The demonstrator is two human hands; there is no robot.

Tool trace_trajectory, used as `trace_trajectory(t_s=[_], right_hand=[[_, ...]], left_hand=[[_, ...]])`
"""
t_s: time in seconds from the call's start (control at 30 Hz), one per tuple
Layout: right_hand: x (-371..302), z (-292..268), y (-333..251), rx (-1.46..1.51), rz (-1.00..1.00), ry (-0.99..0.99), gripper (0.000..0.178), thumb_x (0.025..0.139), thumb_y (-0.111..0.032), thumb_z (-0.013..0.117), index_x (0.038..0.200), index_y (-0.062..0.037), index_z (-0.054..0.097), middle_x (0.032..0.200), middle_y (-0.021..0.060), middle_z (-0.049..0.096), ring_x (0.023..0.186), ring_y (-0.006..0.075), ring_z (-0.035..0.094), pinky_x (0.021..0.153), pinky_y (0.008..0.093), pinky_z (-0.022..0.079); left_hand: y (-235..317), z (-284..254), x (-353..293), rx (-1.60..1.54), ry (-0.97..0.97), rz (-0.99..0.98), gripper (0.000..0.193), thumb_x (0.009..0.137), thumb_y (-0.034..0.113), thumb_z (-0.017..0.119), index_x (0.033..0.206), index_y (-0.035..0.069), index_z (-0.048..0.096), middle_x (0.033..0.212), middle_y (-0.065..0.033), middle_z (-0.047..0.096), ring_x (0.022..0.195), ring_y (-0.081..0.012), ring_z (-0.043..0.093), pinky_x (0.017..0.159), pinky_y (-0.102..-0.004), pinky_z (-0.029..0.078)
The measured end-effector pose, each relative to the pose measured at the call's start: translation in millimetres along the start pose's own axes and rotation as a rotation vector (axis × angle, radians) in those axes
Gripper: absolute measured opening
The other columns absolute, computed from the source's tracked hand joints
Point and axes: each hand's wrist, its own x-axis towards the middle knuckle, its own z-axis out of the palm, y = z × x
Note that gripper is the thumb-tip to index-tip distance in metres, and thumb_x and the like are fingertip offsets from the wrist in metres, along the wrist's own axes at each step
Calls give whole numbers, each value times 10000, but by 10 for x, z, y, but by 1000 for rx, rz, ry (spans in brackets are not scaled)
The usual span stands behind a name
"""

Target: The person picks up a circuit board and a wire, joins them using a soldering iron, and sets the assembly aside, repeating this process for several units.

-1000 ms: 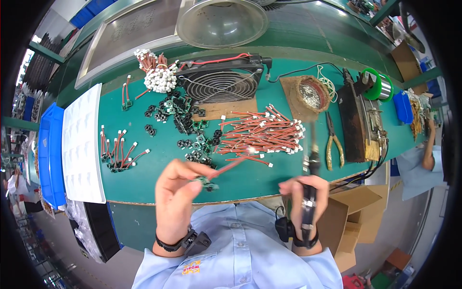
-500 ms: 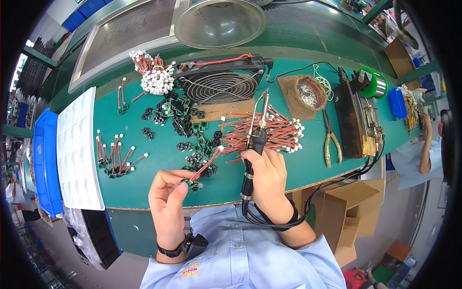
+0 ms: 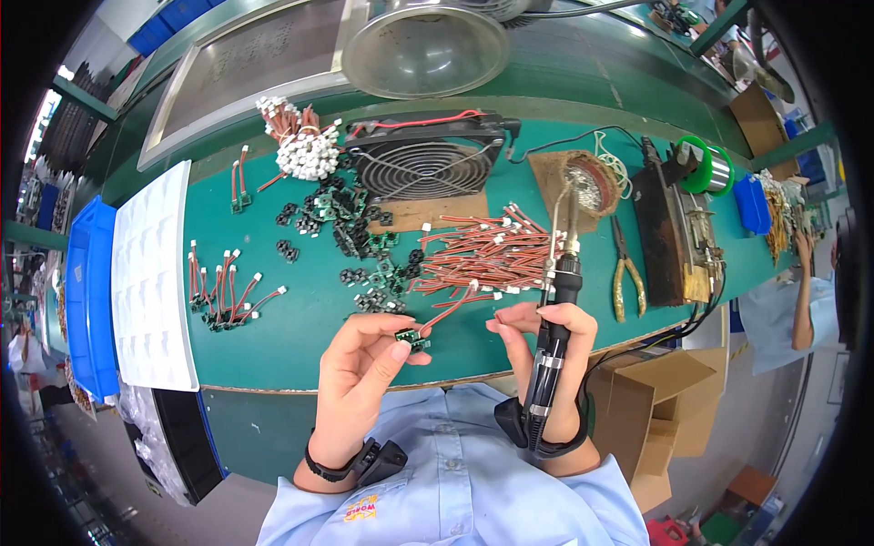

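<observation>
My left hand (image 3: 360, 369) pinches a small green circuit board (image 3: 413, 340) between thumb and fingers. A red-and-brown wire lead (image 3: 446, 314) with a white plug rises from the board. In my right hand (image 3: 563, 350) is a soldering iron (image 3: 566, 284), held upright between the fingers, its tip overlapping the round tin (image 3: 594, 185) in view. The right thumb and a fingertip come close together near the board; whether something thin is between them I cannot make out. Beyond my hands lies a pile of red-brown wire leads (image 3: 492, 255) with white plugs.
A black fan (image 3: 423, 168) stands at the back, with loose boards and black parts (image 3: 341, 218) beside it. Wired boards (image 3: 228, 300) lie left, near a white tray (image 3: 150, 282) and blue bin (image 3: 89, 291). Pliers (image 3: 624, 273), a solder spool (image 3: 708, 166) and a dark metal box (image 3: 657, 227) are right.
My right hand has moved right and turned, carrying the soldering iron from the wire pile toward the tin. My left hand has shifted right with the wired board, bringing the hands' fingertips nearer each other.
</observation>
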Motion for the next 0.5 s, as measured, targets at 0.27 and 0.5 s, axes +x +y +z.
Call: trace_trajectory(t_s=[0.27,0.5], right_hand=[[43,-181,-84,114,129,-33,452,785,88,609,1098,-79,328,864,147,566,767,184,601,661,296,519],[38,-268,-172,217,167,-65,463,788,49,632,1116,-81,332,842,132,569,727,185,606,651,296,518]], left_hand=[[13,149,-6,35,-24,-18,213,837,7,554,1044,-19,510,983,-120,590,895,-156,571,758,-272,483],[-4,225,14,44,-59,4,213,830,3,557,1037,-23,512,978,-113,591,884,-155,571,780,-272,468]])
